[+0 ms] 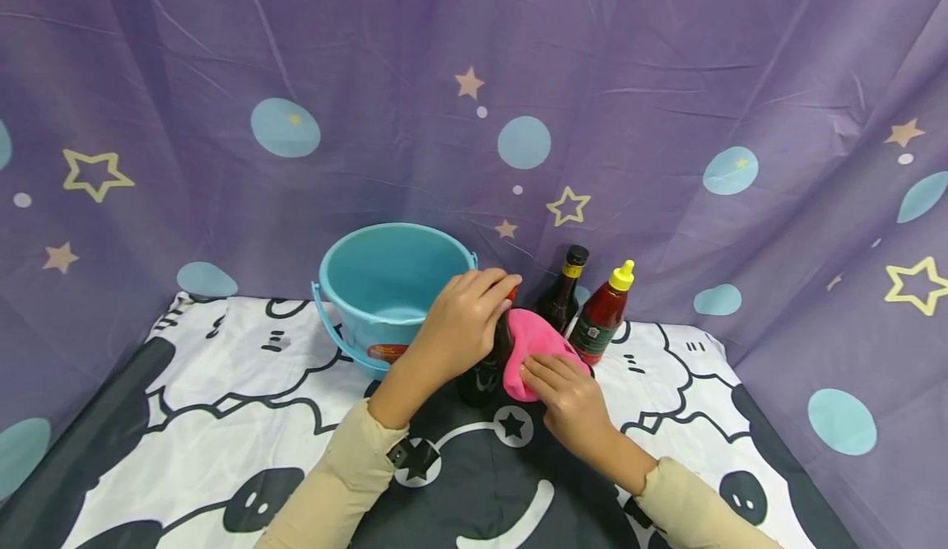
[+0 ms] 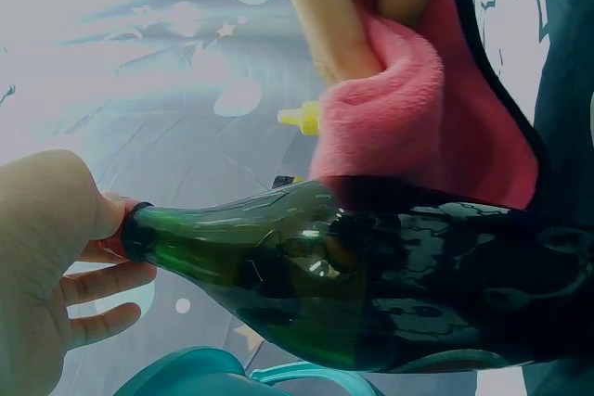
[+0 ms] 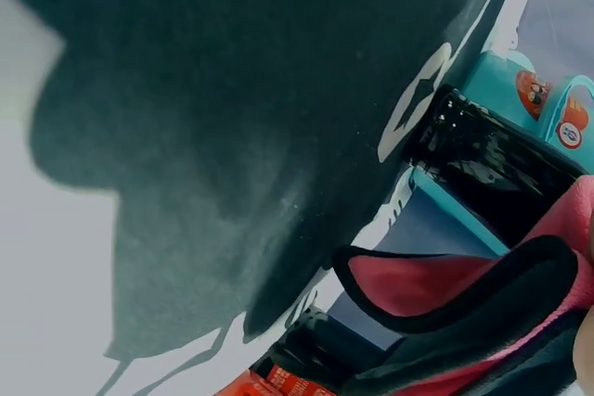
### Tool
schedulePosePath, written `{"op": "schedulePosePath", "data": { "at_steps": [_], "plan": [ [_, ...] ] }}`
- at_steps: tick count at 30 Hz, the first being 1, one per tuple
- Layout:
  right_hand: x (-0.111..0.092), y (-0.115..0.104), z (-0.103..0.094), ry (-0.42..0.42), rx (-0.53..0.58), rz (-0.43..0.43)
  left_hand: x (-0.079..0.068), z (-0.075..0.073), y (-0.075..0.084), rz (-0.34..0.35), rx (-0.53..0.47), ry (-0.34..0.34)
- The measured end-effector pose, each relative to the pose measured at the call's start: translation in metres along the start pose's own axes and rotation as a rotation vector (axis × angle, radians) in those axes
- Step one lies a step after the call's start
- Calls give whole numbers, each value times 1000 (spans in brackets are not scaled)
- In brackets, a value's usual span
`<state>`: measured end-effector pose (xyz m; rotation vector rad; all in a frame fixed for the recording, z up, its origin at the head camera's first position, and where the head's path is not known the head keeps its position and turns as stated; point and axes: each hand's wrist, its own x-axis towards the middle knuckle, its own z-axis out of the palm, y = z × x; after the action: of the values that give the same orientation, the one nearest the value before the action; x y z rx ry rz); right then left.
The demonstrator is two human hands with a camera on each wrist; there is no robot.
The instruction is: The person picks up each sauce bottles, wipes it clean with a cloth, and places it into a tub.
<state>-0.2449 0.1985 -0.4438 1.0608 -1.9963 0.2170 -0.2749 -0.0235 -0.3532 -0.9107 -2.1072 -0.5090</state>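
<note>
"What am I holding, seen from my end?"

"My left hand [image 1: 462, 318] pinches the red cap [image 2: 113, 246] of the green bottle [image 2: 278, 257]; my right hand [image 1: 569, 397] grips the pink cloth [image 1: 532, 339], bunched against the bottle's side; the bottle looks upright on the patterned sheet [image 1: 252, 434], just right of the blue bucket [image 1: 355, 318]."

"If this is wiping, how do I do it well?"

"I'd steady it firmly by the cap, since a tall bottle probably tips easily; I'd wrap the cloth round the body, stroke lengthwise with even pressure, then turn the glass; I'd steer clear of the dark bottle [image 1: 560, 300] and red sauce bottle [image 1: 601, 320] behind."
</note>
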Motion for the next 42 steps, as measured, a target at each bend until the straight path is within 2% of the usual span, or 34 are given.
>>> {"op": "schedulePosePath", "data": {
  "at_steps": [9, 15, 28, 38, 42],
  "plan": [
    [-3, -3, 2, -127, -29, -49, -1, 1, -1, 0, 0, 2],
    [0, -4, 2, -189, -40, -58, 0, 0, -2, 3, 1, 10],
    [3, -6, 1, -385, -54, -92, -1, 0, -4, 6, -9, 17],
    [-2, -11, 7, -626, -94, -196, -1, 1, -5, 14, -25, 11],
    [-1, -12, 5, -679, -82, -199, -1, 2, -3, 15, -33, 5]
  ]
}}
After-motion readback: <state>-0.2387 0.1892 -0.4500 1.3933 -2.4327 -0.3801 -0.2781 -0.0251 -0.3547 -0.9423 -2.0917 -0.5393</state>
